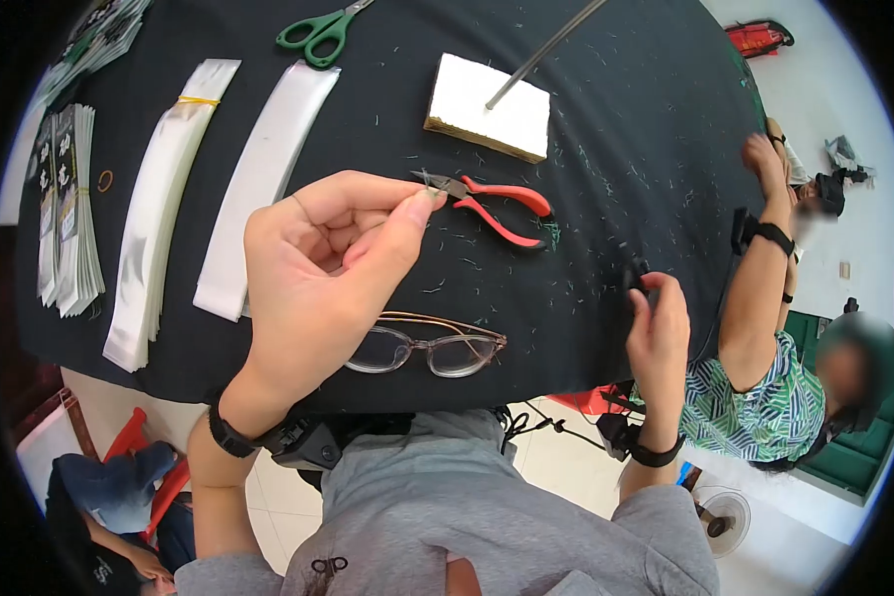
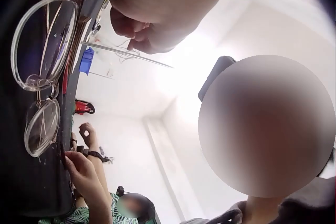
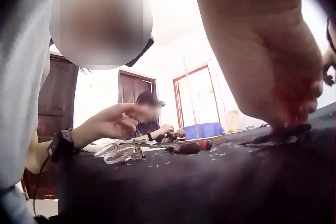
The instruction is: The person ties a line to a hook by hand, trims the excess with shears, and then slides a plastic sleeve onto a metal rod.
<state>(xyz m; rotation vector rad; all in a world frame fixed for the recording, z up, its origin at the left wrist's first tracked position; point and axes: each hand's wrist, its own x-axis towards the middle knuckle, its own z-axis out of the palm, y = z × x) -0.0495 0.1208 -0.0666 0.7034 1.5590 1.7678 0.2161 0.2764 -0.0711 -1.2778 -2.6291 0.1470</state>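
Observation:
My left hand [image 1: 313, 273] is raised over the table, pinching a tiny greenish piece with thin strands [image 1: 429, 183] between thumb and forefinger. Behind its fingertips in the head view lie red-handled pliers [image 1: 515, 195]. Folded eyeglasses [image 1: 457, 356] rest below that hand, near the table edge. Off to the right, my right hand [image 1: 664, 333] has its fingertips on a small black object [image 1: 634, 266], blurred in the head view. Low over the cloth in the right wrist view, the fingers hold this dark, elongated object [image 3: 281, 133]; I cannot tell its kind.
A white block [image 1: 467, 94] with an upright metal rod [image 1: 541, 55] stands at the back. Green-handled scissors [image 1: 326, 40], clear plastic sleeves [image 1: 174, 199] and printed cards [image 1: 70, 214] lie to the left. Thread scraps dot the black cloth. Another person [image 1: 765, 377] sits at the right.

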